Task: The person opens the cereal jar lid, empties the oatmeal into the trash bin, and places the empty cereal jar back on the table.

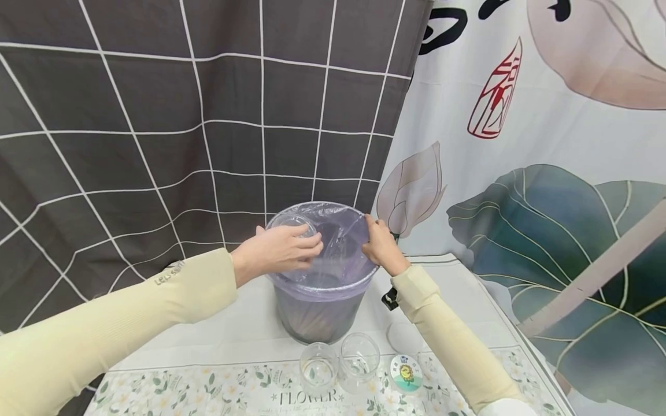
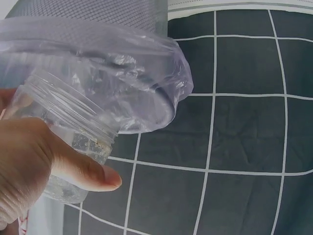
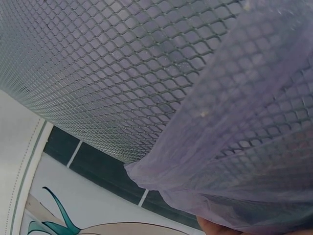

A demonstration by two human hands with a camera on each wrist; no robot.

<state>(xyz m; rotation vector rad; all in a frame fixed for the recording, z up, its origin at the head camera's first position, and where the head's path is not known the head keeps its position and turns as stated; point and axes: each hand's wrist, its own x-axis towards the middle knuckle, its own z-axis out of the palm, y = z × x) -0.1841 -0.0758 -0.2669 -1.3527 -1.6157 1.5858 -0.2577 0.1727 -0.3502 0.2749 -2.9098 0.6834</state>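
Note:
My left hand (image 1: 278, 249) grips a clear plastic jar (image 2: 68, 105), tilted over the left side of a mesh bin (image 1: 322, 318). Small specks cling inside the jar near its threaded neck. A thin purple bag (image 1: 340, 248) lines the bin and folds over its rim. On the right side, my right hand (image 1: 384, 247) holds the bin's rim through the bag; only some fingers (image 3: 215, 228) show at the bottom of the right wrist view. The bin's mesh wall (image 3: 122, 73) fills most of that view.
Two clear jars (image 1: 318, 368) stand in front of the bin on a flower-print cloth (image 1: 218, 387). Right of them lie a lid with a sunflower picture (image 1: 406, 372) and a round white piece (image 1: 404, 338). A dark checked curtain (image 1: 224, 150) hangs close behind the bin.

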